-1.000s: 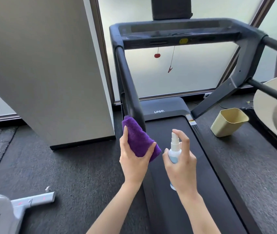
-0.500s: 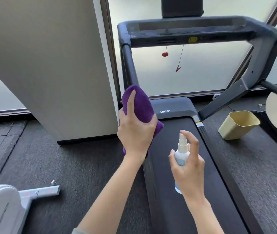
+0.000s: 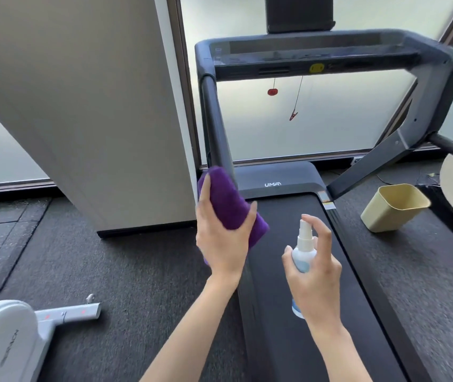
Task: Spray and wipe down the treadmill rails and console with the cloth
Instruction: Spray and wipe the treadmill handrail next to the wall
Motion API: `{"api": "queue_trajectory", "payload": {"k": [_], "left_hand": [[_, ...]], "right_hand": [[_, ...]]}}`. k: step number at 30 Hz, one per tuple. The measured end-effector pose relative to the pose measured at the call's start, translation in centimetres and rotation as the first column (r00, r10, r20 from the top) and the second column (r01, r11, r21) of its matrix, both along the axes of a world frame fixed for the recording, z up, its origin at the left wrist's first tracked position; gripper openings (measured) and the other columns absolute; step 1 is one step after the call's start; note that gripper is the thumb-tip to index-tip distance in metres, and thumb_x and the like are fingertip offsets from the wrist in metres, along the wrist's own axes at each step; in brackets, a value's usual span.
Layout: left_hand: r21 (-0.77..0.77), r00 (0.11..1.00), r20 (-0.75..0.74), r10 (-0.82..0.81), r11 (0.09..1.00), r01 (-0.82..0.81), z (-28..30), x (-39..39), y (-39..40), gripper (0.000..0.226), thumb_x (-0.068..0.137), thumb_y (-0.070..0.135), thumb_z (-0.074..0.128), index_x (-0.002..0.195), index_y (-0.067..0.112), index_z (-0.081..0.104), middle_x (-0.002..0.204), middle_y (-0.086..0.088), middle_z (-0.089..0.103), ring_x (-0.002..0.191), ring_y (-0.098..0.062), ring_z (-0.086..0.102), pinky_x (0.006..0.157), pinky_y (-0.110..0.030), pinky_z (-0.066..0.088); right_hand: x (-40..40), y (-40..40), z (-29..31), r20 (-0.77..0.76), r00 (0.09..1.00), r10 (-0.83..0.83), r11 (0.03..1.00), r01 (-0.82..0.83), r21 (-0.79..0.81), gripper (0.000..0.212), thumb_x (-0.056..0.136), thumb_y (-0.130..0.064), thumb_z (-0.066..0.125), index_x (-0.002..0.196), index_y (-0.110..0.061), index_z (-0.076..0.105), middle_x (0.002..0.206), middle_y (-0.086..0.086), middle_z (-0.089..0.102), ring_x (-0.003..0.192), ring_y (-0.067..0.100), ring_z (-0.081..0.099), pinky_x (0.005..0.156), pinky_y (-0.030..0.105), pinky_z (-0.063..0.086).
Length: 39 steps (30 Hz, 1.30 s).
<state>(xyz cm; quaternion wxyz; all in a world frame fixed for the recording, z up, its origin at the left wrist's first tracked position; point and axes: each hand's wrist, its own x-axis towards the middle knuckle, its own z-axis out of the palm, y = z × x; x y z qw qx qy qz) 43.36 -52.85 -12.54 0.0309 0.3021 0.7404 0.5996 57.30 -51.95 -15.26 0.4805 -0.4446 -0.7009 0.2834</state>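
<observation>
Gripping a folded purple microfibre cloth (image 3: pixel 230 205), the left hand (image 3: pixel 221 238) wraps fingers and thumb round it and holds it against the lower end of the dark grey left treadmill rail (image 3: pixel 215 122), cloth touching the rail just above the belt's front left corner. Right hand (image 3: pixel 315 274) holds a small white plastic spray bottle (image 3: pixel 303 252) with pale blue liquid, upright, fingers curled round the body, index finger resting on top of the white nozzle; bottle hangs over the black treadmill belt (image 3: pixel 283 340), near the cloth but apart from it. Nozzle direction cannot be told for sure. Long dark grey treadmill console bar (image 3: pixel 316 55) runs across the top, a round yellow button (image 3: pixel 316 68) on its front edge, a red safety key (image 3: pixel 272 92) and a red clip on a cord (image 3: pixel 293 116) dangling below. A dark tablet-like screen (image 3: pixel 299 13) sits above the console. Right rail (image 3: pixel 429 86) slopes down to an angled strut. Grey motor cover (image 3: pixel 277 177) with white logo at the belt's head. Pale yellow plastic bin (image 3: pixel 393 208) stands tilted on dark carpet floor (image 3: pixel 109 257) right of the treadmill. White and grey exercise machine base (image 3: pixel 13 334) at bottom left. Large off-white pillar (image 3: pixel 82 92) left of the rail, frosted window (image 3: pixel 316 119) behind.
</observation>
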Motion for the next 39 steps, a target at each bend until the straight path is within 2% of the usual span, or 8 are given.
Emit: {"api": "queue_trajectory", "payload": {"k": [6,10,14,18,21,24,28,39], "left_hand": [[-0.399,0.997,-0.035,-0.074,0.915,0.054,5.9,-3.6,4.4,0.087,0.072,0.052,0.074,0.144,0.047,0.025,0.121,-0.004,0.052,0.103,-0.030,0.058,0.089,-0.035,0.040],[-0.055,0.956,0.205,-0.210,0.973,0.225,2.5,-3.0,1.3,0.089,0.063,0.054,0.076,0.137,0.059,0.029,0.109,0.026,0.059,0.097,-0.007,0.060,0.087,-0.022,0.040],[0.261,0.691,0.448,-0.567,0.822,0.506,-0.5,-5.7,-0.6,0.076,0.064,0.045,0.075,0.132,0.032,0.044,0.117,0.012,0.064,0.103,0.000,0.063,0.085,-0.015,0.049],[0.291,0.309,0.765,-0.565,0.731,0.617,0.4,-7.8,0.9,0.101,0.033,0.051,0.092,0.119,0.011,0.057,0.092,-0.001,0.070,0.082,-0.013,0.068,0.082,-0.027,0.055],[0.345,0.228,0.791,-0.568,0.722,0.600,0.6,-8.1,1.7,0.089,0.034,0.046,0.093,0.110,0.011,0.062,0.091,-0.005,0.072,0.082,-0.017,0.068,0.087,-0.030,0.054],[0.349,0.396,0.706,-0.587,0.775,0.527,-1.6,-6.7,0.8,0.055,0.062,0.036,0.075,0.108,0.012,0.058,0.079,0.007,0.074,0.072,-0.005,0.069,0.066,-0.019,0.054],[0.237,0.637,0.527,-0.563,0.817,0.526,-4.7,-5.2,-1.5,0.062,0.049,0.041,0.077,0.102,0.016,0.058,0.081,0.013,0.074,0.075,0.002,0.066,0.070,-0.015,0.051],[0.343,0.648,0.502,-0.573,0.819,0.459,1.6,-6.3,1.9,0.062,0.053,0.043,0.083,0.099,0.013,0.053,0.086,-0.001,0.063,0.069,-0.010,0.065,0.067,-0.030,0.055]], "right_hand": [[-1.0,0.4,1.0,-0.022,1.000,0.021,0.999,-0.020,0.032,0.064,0.085,0.001,0.068,0.128,-0.039,0.041,0.072,-0.013,0.053,0.080,0.007,0.055,0.061,0.015,0.045],[-1.4,-0.4,0.6,-0.028,0.999,0.029,0.999,-0.028,0.024,0.067,0.085,0.000,0.069,0.129,-0.041,0.040,0.071,-0.014,0.052,0.078,0.007,0.056,0.059,0.014,0.045],[-1.1,-1.0,-0.4,0.001,0.999,0.045,0.999,-0.045,0.021,0.068,0.084,0.001,0.070,0.129,-0.040,0.041,0.069,-0.014,0.051,0.079,0.007,0.056,0.059,0.010,0.044],[-1.0,-0.9,-0.5,0.004,0.999,0.036,0.999,-0.036,0.000,0.069,0.083,0.002,0.071,0.128,-0.041,0.041,0.069,-0.011,0.052,0.080,0.007,0.056,0.058,0.006,0.043],[-1.2,-0.8,-0.1,0.017,0.999,0.041,0.999,-0.041,0.021,0.069,0.083,0.001,0.071,0.128,-0.041,0.041,0.068,-0.013,0.050,0.074,0.009,0.056,0.056,0.013,0.047],[-1.5,-0.9,-0.1,0.015,1.000,0.017,0.999,-0.018,0.028,0.068,0.083,0.000,0.071,0.129,-0.040,0.041,0.071,-0.016,0.052,0.070,0.007,0.057,0.058,0.010,0.046],[-2.1,-1.4,-0.4,0.000,1.000,0.018,1.000,-0.018,0.015,0.066,0.083,0.002,0.071,0.130,-0.035,0.043,0.071,-0.014,0.054,0.080,0.003,0.057,0.061,0.003,0.042],[-2.6,-0.4,0.6,0.015,1.000,-0.014,1.000,0.014,0.011,0.065,0.085,-0.001,0.070,0.128,-0.040,0.040,0.069,-0.012,0.051,0.061,0.017,0.055,0.055,0.032,0.052]]}}
